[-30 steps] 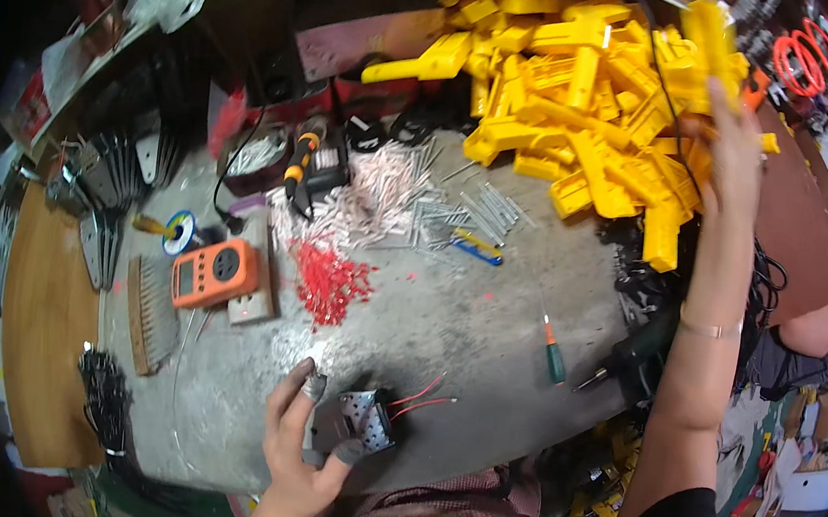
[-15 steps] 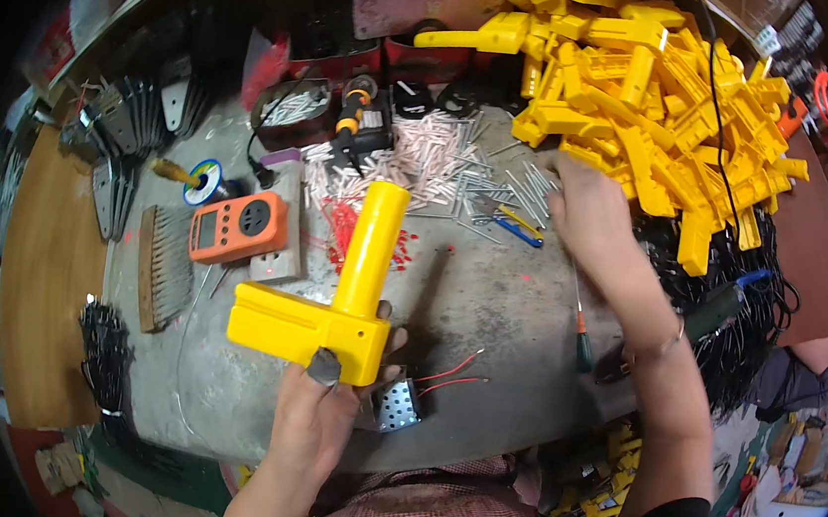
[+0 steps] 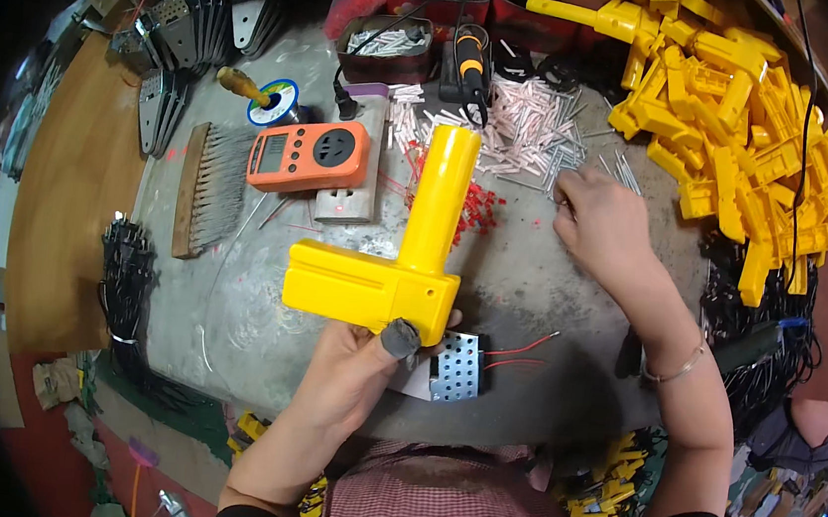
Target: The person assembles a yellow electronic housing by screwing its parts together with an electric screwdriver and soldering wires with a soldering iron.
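My left hand (image 3: 348,377) grips a yellow plastic housing (image 3: 372,284) with a thick round tube rising from it. A dark grey wrap covers the thumb, which presses on the housing near its lower edge. Beside those fingers a perforated metal plate (image 3: 456,368) juts out, with two red wires (image 3: 524,353) running from its right side. My right hand (image 3: 602,222) is over the bench with its fingers curled together, close to thin metal rods (image 3: 625,171). What it holds, if anything, is hidden beneath the fingers.
An orange socket meter (image 3: 309,157) sits on a power strip (image 3: 347,205). Nearby are a brush (image 3: 191,192), a solder spool (image 3: 274,103) and a black-and-orange tool (image 3: 470,65). White-pink tubes (image 3: 532,120) and red pieces (image 3: 479,208) lie beyond the housing; yellow housings (image 3: 736,120) pile up at right.
The view has shifted, so the bench items appear farther right. My right hand has drawn back from the yellow pile's edge toward the rods, its fingers curled. My left hand still holds the housing.
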{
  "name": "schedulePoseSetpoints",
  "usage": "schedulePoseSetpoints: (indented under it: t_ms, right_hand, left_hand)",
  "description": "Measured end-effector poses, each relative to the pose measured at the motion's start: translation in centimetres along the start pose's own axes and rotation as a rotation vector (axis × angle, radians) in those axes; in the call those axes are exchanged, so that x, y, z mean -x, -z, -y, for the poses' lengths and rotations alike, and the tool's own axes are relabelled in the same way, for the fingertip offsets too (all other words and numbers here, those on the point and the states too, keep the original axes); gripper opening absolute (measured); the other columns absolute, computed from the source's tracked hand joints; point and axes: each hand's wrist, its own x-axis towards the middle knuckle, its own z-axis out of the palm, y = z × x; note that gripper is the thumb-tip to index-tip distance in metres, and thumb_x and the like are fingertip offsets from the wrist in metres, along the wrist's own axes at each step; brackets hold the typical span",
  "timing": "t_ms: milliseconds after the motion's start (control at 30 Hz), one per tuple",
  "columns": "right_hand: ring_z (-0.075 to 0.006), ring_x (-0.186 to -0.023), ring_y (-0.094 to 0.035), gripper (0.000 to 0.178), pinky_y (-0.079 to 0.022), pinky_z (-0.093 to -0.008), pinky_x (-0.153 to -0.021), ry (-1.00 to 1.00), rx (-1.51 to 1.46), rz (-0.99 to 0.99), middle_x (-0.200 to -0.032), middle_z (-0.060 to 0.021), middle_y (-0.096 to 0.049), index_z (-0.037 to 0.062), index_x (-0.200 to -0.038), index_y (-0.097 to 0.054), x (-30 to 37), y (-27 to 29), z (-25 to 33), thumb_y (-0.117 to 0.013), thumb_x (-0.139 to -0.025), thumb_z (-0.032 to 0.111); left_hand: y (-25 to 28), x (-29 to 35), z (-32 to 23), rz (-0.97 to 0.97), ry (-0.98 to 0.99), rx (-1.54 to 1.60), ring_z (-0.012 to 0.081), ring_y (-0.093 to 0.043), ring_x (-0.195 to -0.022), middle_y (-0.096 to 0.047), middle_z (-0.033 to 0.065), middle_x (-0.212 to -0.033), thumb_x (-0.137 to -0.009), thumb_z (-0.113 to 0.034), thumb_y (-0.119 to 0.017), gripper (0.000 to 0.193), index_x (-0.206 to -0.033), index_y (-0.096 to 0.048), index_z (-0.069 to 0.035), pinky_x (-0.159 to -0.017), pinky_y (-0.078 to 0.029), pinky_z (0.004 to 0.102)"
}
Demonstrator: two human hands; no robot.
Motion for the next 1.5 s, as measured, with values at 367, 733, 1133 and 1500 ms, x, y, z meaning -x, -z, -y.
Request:
schedulePoseSetpoints:
  t_ms: [367,733,1133,1500]
  right_hand:
    - [-0.0206,-0.063,-0.057,0.023,-0.046,-0.0296,-0.054,-0.109,-0.637,0.055,-0.079,-0.0116,-0.06,0.0019,-0.1,-0.063,1.2,3.7,4.6,-0.062,-0.077,0.004]
    - [-0.0105,-0.062,-0.053,0.012,-0.04,-0.0223,-0.052,0.005,-0.851,-0.144,-0.077,-0.0049,-0.058,0.0025,-0.086,-0.065,3.7,9.0,7.8,-0.07,-0.074,0.002]
    - [-0.0142,-0.055,-0.055,0.018,-0.042,-0.0248,-0.053,-0.248,-1.009,-0.11,-0.062,-0.0046,-0.056,0.0007,-0.081,-0.065,6.2,7.9,9.7,-0.076,-0.069,0.008]
    - [-0.0201,-0.07,-0.061,0.019,-0.048,-0.0277,-0.062,0.045,-0.793,-0.265,-0.077,-0.0069,-0.064,0.0033,-0.084,-0.065,4.5,10.4,11.9,-0.073,-0.068,0.0]
  left_hand:
    - [0.4,1.0,0.6,-0.018,-0.034,-0.057,0.0201,-0.059,-0.106,-0.06,0.0112,-0.116,-0.082,-0.016,-0.071,0.052,-0.125,-0.049,0.001,-0.095,-0.044,0.0343]
    - [-0.6,1.1,0.4,0.005,-0.113,-0.015,0.0178,-0.059,-0.105,-0.061,0.0091,-0.116,-0.079,-0.013,-0.073,0.054,-0.125,-0.049,0.001,-0.094,-0.043,0.0323]
    - [-0.6,1.1,2.5,-0.014,-0.786,-0.797,0.0273,-0.063,-0.097,-0.063,0.0159,-0.109,-0.074,-0.004,-0.073,0.049,-0.119,-0.052,0.0,-0.085,-0.05,0.0368]
    - [-1.3,1.7,2.7,0.07,-0.413,-0.494,0.019,-0.05,-0.118,-0.049,0.0105,-0.128,-0.077,0.007,-0.059,0.06,-0.134,-0.039,0.0,-0.098,-0.04,0.0306]
